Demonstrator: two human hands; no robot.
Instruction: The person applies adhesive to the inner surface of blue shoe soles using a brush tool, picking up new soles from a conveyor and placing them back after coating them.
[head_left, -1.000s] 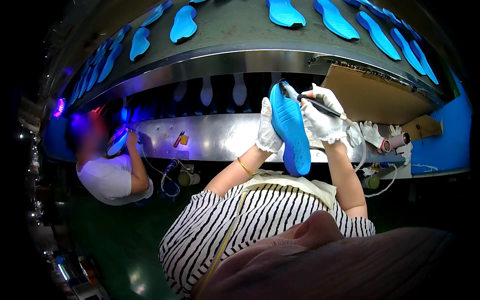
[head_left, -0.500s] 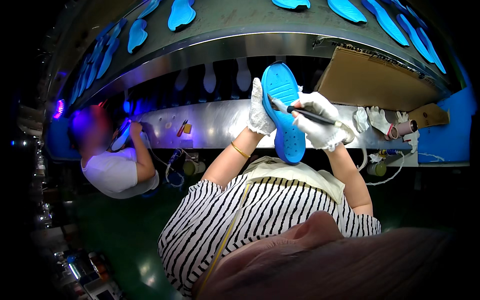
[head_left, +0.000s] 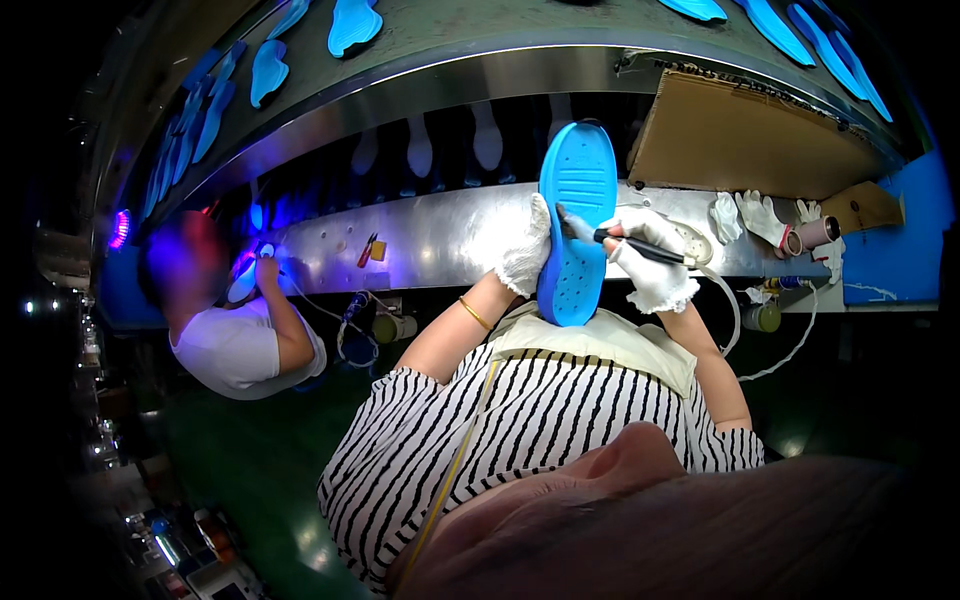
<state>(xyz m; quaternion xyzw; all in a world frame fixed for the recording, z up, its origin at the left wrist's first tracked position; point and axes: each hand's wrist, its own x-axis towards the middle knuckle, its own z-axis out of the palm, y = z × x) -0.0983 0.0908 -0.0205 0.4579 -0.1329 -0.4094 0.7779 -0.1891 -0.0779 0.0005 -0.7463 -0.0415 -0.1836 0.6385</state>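
Observation:
A bright blue shoe sole point(head_left: 582, 183) stands lengthwise in front of my body, its hollow, ridged side facing me and its lower end near my apron. My left hand point(head_left: 524, 252), in a white glove, grips its left edge; the fingers behind the sole are hidden. In my gloved right hand point(head_left: 652, 262) is a brush point(head_left: 620, 241) with a black handle and pale bristles. A whitish tube point(head_left: 735, 310) trails from the brush's rear. The bristle tip lies over the sole's left inner edge, around mid-length.
Blue soles point(head_left: 355, 25) lie on a dark conveyor belt point(head_left: 470, 28) beyond the metal bench point(head_left: 440, 232). A cardboard box point(head_left: 745, 140), white gloves point(head_left: 760, 215) and a pinkish roll point(head_left: 818, 233) sit at right. Left, a co-worker point(head_left: 240, 345) handles a sole near red-handled snips point(head_left: 367, 250).
The sole has swung more upright, its top moving right. My left hand has shifted down its edge, and the brush has moved right with my right hand. Soles on the belt have moved left.

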